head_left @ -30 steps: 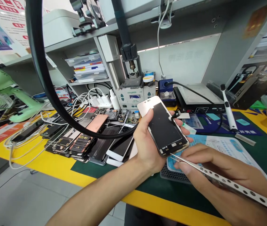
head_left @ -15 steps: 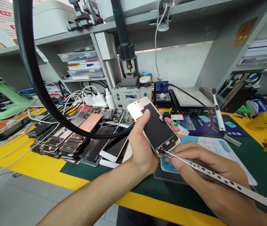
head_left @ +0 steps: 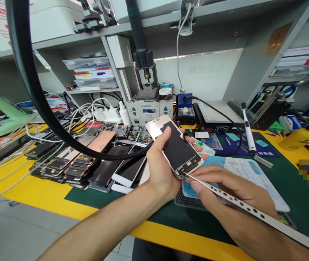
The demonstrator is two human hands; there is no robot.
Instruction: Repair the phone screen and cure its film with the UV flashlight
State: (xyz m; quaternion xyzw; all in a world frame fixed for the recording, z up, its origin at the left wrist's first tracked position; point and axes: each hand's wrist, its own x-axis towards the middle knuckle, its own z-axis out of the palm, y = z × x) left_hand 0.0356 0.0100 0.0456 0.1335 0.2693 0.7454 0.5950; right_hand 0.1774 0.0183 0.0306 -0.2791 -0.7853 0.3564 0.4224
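1. Tips of the slim, silver metal tweezers with round holes along the arms point(head_left: 241, 203) sit further in from the lower rim of the flat phone panel with a black backing and pale metallic top point(head_left: 177, 148) than they did a second ago, and nearer its bottom corner.
2. Most of the scene also sits a little further left in view, which looks like a turn of the head rather than things being moved.
3. At the centre of the frame, the bare left hand point(head_left: 161, 170) grips the panel, thumb flat on the black backing and fingertips showing past the right-hand edge. The panel is held tilted, off the bench.
4. From the lower right, the bare right hand point(head_left: 230, 192) pinches the tweezers near their tips. Whether the tips have closed on anything is too small to tell.
5. The change suggests close work at the panel's lower end, where small pale patches point(head_left: 188, 163) show; a steady left grip seems to matter.
6. Beneath the right hand lies a blue-and-white printed sheet point(head_left: 238, 166) on the dark green mat point(head_left: 91, 201). Left of centre, a thick, black, curved tube point(head_left: 70, 139) passes in front of the stacked phone parts point(head_left: 81, 163).
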